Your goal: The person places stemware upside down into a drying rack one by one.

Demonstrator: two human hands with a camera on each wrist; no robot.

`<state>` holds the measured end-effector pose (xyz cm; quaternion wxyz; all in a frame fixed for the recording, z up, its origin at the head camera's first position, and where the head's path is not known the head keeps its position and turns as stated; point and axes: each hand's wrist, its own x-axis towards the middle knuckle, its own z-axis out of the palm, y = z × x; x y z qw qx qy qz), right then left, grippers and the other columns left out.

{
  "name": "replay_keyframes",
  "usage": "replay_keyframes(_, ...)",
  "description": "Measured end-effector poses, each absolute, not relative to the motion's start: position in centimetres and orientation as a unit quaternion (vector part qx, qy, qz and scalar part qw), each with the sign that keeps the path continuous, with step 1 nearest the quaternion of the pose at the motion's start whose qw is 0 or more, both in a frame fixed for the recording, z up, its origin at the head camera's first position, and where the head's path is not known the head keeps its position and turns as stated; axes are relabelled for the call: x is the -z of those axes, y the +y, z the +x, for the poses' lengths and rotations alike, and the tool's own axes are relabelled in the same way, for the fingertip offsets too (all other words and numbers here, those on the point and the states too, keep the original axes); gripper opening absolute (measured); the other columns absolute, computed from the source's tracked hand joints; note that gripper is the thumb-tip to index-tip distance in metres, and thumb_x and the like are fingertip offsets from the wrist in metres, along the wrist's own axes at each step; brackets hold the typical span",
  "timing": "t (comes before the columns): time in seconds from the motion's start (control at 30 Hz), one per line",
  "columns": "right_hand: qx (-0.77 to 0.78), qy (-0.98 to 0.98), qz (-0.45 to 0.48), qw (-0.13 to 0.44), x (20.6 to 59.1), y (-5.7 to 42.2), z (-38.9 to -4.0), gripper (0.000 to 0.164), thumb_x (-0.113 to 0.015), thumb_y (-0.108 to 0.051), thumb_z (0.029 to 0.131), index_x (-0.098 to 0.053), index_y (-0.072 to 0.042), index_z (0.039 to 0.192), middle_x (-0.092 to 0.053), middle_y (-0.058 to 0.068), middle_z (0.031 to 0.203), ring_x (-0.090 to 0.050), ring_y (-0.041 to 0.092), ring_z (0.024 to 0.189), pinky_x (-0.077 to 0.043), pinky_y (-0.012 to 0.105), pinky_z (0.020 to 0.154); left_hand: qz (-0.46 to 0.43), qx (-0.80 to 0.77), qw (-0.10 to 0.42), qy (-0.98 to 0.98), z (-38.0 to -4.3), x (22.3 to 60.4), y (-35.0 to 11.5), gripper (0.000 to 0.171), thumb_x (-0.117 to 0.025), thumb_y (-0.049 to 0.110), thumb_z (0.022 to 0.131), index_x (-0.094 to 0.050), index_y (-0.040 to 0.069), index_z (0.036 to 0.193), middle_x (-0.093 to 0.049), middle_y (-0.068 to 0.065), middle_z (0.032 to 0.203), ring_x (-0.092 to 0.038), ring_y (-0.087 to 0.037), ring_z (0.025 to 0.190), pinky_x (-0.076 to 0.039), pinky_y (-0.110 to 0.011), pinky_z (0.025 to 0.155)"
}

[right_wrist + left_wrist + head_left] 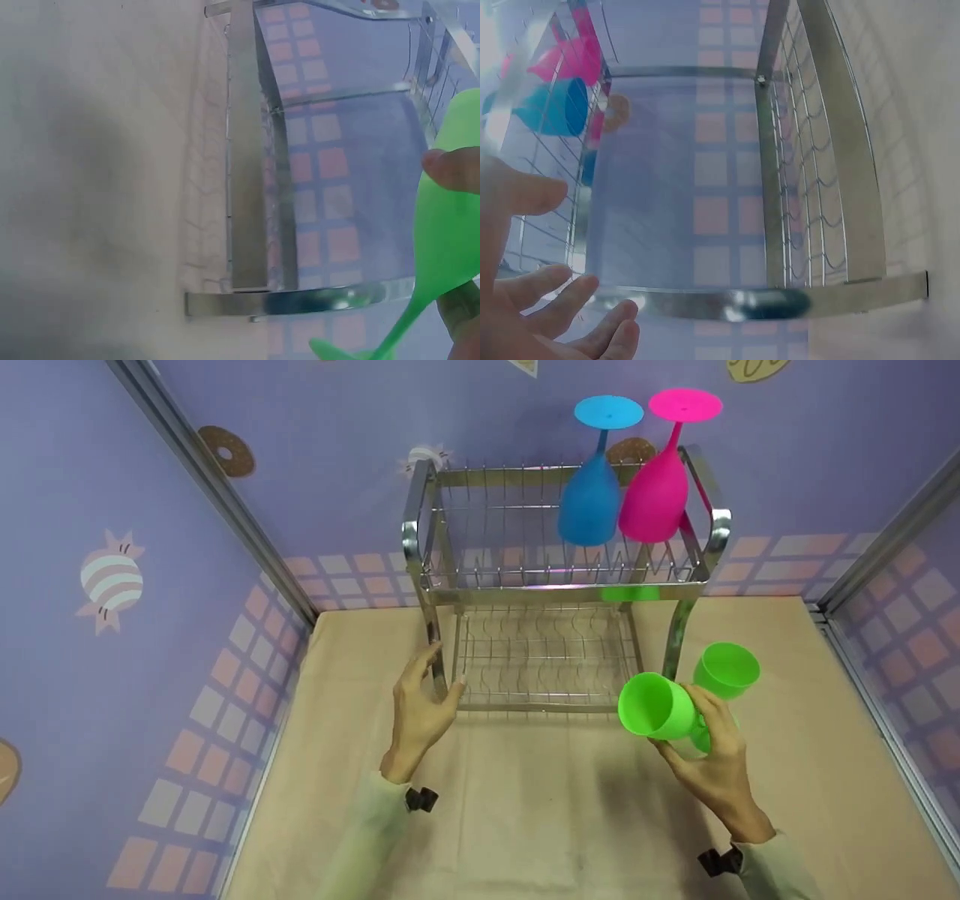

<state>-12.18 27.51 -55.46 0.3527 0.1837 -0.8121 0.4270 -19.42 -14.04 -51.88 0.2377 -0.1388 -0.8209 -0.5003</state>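
My right hand (716, 757) grips a green plastic goblet (654, 706) by its bowl, with the mouth tilted up and to the left. In the right wrist view, the stem and part of the foot of that goblet (446, 225) extend below the bowl. Just behind this hand, a second green goblet (726, 671) stands on the cloth, its lower part hidden. My left hand (420, 712) is beside the left front post of a metal dish rack (562, 596), fingers loosely spread and holding nothing. Whether it touches the post, I cannot tell.
Upside down on the rack's upper tier, at the right, are a blue goblet (591, 506) and a pink goblet (656, 502). The lower tier (544, 660) has wavy wire dividers. Patterned walls (150, 660) enclose the cloth-covered table (525, 810).
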Motion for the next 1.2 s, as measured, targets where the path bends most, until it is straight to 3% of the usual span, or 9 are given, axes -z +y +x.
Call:
replay_keyframes(0.27,-0.32,-0.841,0.232,0.37,54.0,26.2,-12.5,0.099,-0.094,0.02,0.058,-0.057,0.006,0.149,-0.059,0.031,0.139,-0.059,0.046,0.125,-0.038,0.019,0.123,-0.193,0.529,0.201,-0.801,-17.3,50.9,-11.7,0.065,-0.083,0.018,0.092,-0.057,-0.002,0.148,-0.061,-0.024,0.147,-0.061,-0.043,0.134,-0.053,-0.061,0.111)
replay_keyframes(0.53,-0.291,-0.834,0.254,0.395,53.1,24.2,-13.3,0.094,-0.093,0.021,0.055,-0.063,0.004,0.143,-0.063,0.028,0.137,-0.058,0.046,0.123,-0.035,0.028,0.124,-0.248,0.531,0.16,-0.795,-16.1,51.0,-9.3,0.071,-0.086,0.023,0.089,-0.057,0.006,0.151,-0.062,-0.015,0.149,-0.063,-0.032,0.133,-0.057,-0.052,0.11)
replay_keyframes(0.8,-0.233,-0.837,0.261,0.421,52.7,22.2,-13.9,0.088,-0.092,0.021,0.058,-0.066,0.002,0.14,-0.067,0.024,0.136,-0.061,0.047,0.12,-0.05,0.056,0.103,-0.283,0.527,0.113,-0.793,-15.8,51.6,-7.5,0.077,-0.086,0.032,0.09,-0.054,0.009,0.155,-0.06,-0.01,0.154,-0.061,-0.03,0.137,-0.056,-0.05,0.111)
replay_keyframes(1.2,-0.19,-0.844,0.273,0.42,52.5,20.4,-14.1,0.082,-0.088,0.021,0.062,-0.067,0.0,0.138,-0.068,0.022,0.134,-0.062,0.046,0.119,-0.055,0.06,0.099,-0.306,0.539,0.074,-0.781,-16.4,51.6,-5.3,0.081,-0.089,0.027,0.088,-0.05,0.012,0.158,-0.054,-0.018,0.157,-0.06,-0.036,0.138,-0.058,-0.049,0.109)
